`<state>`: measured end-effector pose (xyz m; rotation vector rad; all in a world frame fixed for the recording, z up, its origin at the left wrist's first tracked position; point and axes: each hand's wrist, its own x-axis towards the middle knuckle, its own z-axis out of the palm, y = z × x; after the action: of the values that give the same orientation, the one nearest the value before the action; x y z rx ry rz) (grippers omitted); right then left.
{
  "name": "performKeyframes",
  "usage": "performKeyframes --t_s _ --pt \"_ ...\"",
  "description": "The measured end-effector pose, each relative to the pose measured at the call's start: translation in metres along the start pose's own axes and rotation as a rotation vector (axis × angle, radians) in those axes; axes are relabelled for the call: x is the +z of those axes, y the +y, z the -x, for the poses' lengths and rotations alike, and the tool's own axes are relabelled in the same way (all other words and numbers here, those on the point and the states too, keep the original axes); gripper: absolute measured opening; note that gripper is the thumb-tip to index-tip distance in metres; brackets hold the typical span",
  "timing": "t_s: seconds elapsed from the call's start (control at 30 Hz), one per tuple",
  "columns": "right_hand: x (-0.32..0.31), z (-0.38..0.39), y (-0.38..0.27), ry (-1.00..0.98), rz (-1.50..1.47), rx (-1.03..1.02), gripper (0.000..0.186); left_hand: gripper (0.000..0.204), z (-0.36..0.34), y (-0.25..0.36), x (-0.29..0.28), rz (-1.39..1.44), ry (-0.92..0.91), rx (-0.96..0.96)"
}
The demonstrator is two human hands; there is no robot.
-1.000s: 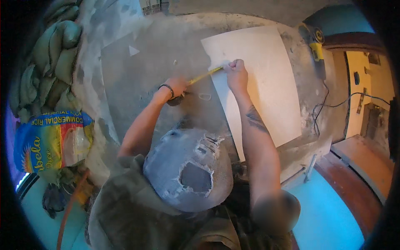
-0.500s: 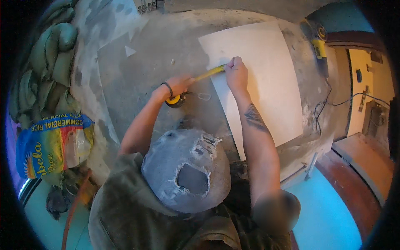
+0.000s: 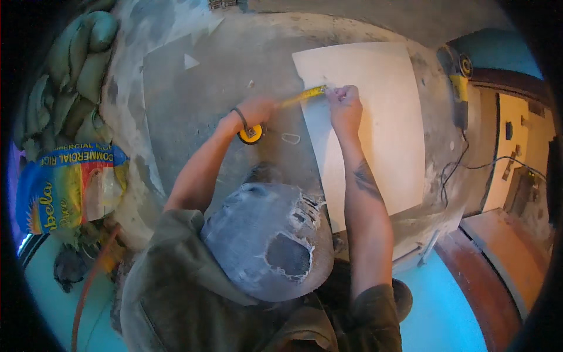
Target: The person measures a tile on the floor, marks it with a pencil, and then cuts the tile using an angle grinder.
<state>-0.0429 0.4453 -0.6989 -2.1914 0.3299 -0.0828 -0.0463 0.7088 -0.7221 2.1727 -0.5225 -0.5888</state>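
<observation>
My left hand (image 3: 253,112), with a dark band at the wrist, is closed on a yellow-and-black tape measure (image 3: 250,134); its case shows below my fingers. The yellow blade (image 3: 302,95) stretches right to my right hand (image 3: 345,101), whose fingers pinch at its end over the large white sheet (image 3: 381,146). That sheet lies on a dusty grey surface with a darker grey sheet (image 3: 176,105) to the left. A small pale loop (image 3: 291,138) lies between my arms. My knee (image 3: 258,234), in torn jeans, is below.
An angle grinder (image 3: 458,82) with a trailing cord rests at the right, near a step and opening. Stacked sacks (image 3: 88,70) and a colourful printed bag (image 3: 70,182) line the left. An orange hose (image 3: 88,287) runs at lower left. A small pale scrap (image 3: 191,61) lies upper left.
The view has shifted a little. The tape stays stretched between my hands, which have moved only slightly, and more of the case shows under my left hand.
</observation>
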Motion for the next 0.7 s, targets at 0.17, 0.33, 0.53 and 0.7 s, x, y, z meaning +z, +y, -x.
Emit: performKeyframes --t_s 0.17,0.33,0.53,0.7 --pt "-0.023 0.005 0.011 -0.018 0.251 0.005 0.016 0.04 -0.012 -0.005 -0.022 -0.106 0.004 0.018" --pt "-0.041 0.026 0.013 0.058 0.501 -0.487 0.011 0.038 -0.023 -0.02 -0.026 -0.17 -0.008 -0.041" --pt "-0.034 0.041 0.009 0.176 0.387 -0.506 0.009 0.037 -0.015 -0.033 -0.019 -0.133 0.03 0.198" --pt "-0.038 0.054 -0.026 -0.711 -0.474 0.39 0.015 0.037 -0.006 -0.029 -0.013 -0.133 0.068 0.275"
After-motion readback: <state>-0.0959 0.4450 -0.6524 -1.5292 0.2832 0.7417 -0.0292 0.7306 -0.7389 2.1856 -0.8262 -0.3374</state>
